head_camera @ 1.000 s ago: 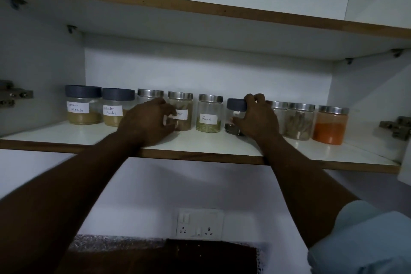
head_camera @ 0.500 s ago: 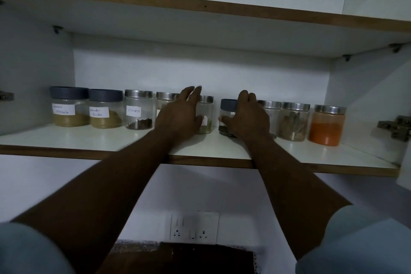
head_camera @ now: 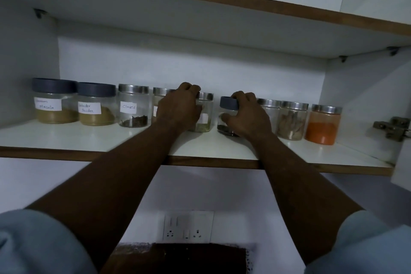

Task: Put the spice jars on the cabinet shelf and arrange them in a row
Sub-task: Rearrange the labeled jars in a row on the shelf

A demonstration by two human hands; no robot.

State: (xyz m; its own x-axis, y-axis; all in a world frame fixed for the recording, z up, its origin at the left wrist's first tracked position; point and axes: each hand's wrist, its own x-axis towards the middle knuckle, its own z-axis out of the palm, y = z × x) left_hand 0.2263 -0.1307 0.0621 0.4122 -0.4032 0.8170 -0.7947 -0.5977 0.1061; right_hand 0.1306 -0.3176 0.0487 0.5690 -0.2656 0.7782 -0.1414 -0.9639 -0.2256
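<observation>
Sleeves (head_camera: 33, 244) of pale blue sit lowest in view. Above a wall socket (head_camera: 186, 227), two bare forearms reach up past the wooden edge of the cabinet shelf (head_camera: 89, 138). On it, the left hand (head_camera: 178, 109) curls its fingers over the steel lid of the greenish-spice jar (head_camera: 205, 118) and grips it. The right hand (head_camera: 246, 115) wraps the small dark-lidded jar (head_camera: 225, 104), fingers on the lid and thumb low on the glass. A narrow gap shows between these two jars. Behind them the line looks nearly settled. The masala jar (head_camera: 54, 101), coriander jar (head_camera: 95, 104) and cloves jar (head_camera: 133, 107) stand at left, with a half-hidden steel-lidded jar (head_camera: 159, 98) behind the left hand. Three more stand at right, ending in the orange-powder jar (head_camera: 323, 122). By my reckoning all nine are already up, and only closing the middle gap and evening the row remains.
</observation>
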